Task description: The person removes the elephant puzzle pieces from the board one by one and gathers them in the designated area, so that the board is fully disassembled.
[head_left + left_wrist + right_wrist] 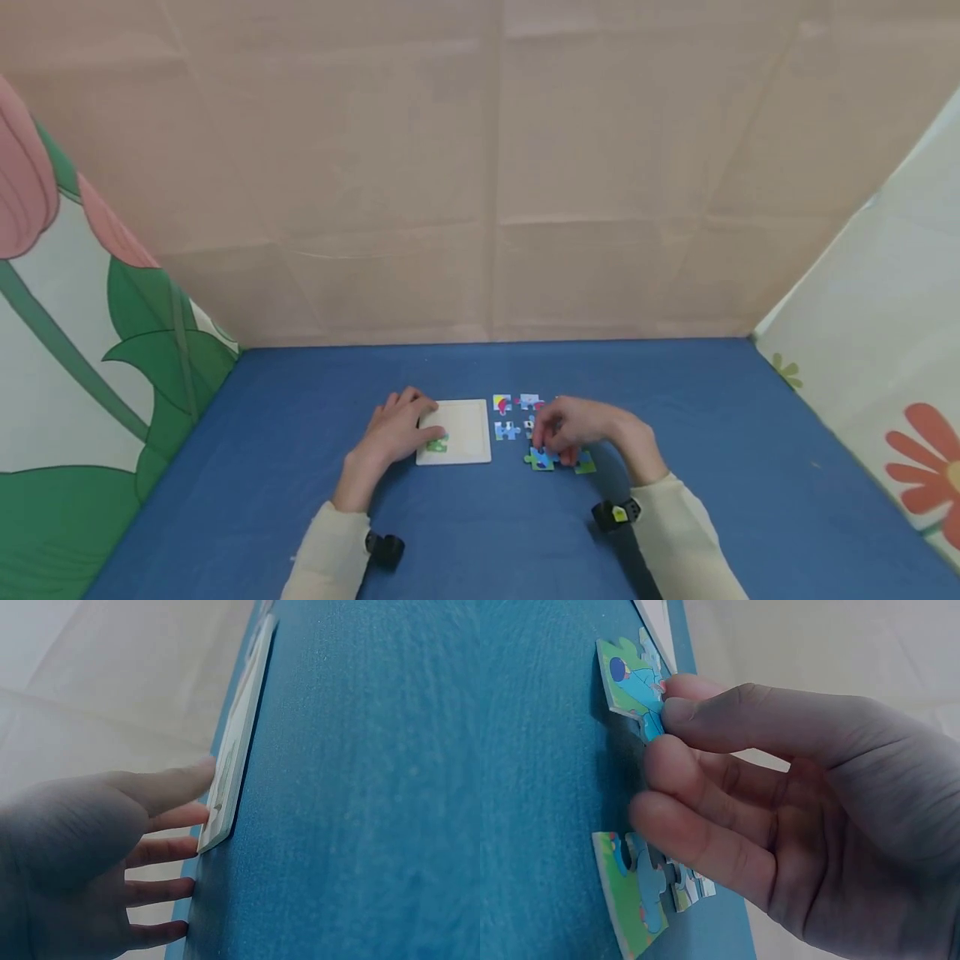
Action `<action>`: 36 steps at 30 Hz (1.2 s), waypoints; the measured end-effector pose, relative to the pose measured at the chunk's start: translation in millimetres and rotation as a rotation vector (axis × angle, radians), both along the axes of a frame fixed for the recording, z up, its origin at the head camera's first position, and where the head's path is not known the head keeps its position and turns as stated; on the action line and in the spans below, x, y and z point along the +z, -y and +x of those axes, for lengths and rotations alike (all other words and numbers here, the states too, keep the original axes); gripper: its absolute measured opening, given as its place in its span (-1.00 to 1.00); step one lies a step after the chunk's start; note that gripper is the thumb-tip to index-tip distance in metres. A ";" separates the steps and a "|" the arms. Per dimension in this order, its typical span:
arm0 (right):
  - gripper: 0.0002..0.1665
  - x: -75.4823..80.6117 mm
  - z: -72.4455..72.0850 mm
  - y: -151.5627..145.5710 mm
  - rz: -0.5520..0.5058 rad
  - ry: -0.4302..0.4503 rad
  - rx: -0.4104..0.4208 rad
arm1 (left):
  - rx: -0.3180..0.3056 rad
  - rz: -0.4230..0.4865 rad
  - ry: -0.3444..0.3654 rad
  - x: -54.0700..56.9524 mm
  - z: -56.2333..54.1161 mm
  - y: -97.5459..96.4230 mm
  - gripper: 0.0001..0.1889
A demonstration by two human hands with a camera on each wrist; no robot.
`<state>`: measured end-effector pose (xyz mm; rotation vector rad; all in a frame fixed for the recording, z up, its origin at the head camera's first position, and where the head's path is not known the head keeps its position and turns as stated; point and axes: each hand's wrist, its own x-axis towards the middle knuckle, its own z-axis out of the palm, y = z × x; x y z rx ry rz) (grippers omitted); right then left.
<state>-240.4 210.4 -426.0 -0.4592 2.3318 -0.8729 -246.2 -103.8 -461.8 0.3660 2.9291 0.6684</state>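
Observation:
My left hand [392,427] rests along the left edge of a pale square puzzle tray [468,433], its fingers nearly straight. The thumb lies by a green puzzle piece [437,445] in the tray's lower left corner. Right of the tray, my right hand [576,423] pinches a green-and-blue puzzle piece [626,679] between thumb and forefinger, with a shadow beneath it. The other fingers curl loosely in the right wrist view. Another green-edged piece [634,900] lies on the cloth beside that hand.
More loose pieces lie between the tray and my right hand, among them a yellow-and-pink piece [502,404] and a light-blue piece [507,431]. Some are partly hidden under the hand. Blue cloth [465,533] covers the table, with a tan backdrop [487,208] behind it.

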 end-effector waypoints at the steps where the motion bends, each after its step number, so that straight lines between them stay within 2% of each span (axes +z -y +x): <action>1: -0.85 -0.3 0.3 -0.2 0.002 0.005 -0.005 | 0.003 0.000 0.000 -0.2 -0.1 -0.3 -0.51; 6: -0.87 -2.1 0.5 -0.3 0.016 0.004 -0.028 | 0.002 -0.013 0.013 0.7 -0.1 0.6 -0.40; 11: -0.87 -4.0 -0.6 -0.6 0.027 -0.019 -0.025 | -0.028 -0.034 0.046 3.6 0.4 4.5 -0.19; 16: -0.86 -4.0 -1.3 -0.8 0.037 -0.030 -0.022 | -0.053 -0.043 0.071 4.6 1.3 6.6 -0.07; 23: -0.86 -4.4 -2.5 -2.8 0.072 -0.083 -0.023 | -0.058 -0.066 0.092 4.6 2.0 5.4 -0.06; 30: -0.88 -1.9 -4.0 0.0 0.022 -0.190 0.031 | -0.051 -0.057 0.105 5.9 1.7 0.7 -0.07; 36: -0.87 -2.3 -3.6 9.9 0.005 -0.250 0.026 | -0.056 -0.060 0.105 5.2 0.8 -3.1 -0.07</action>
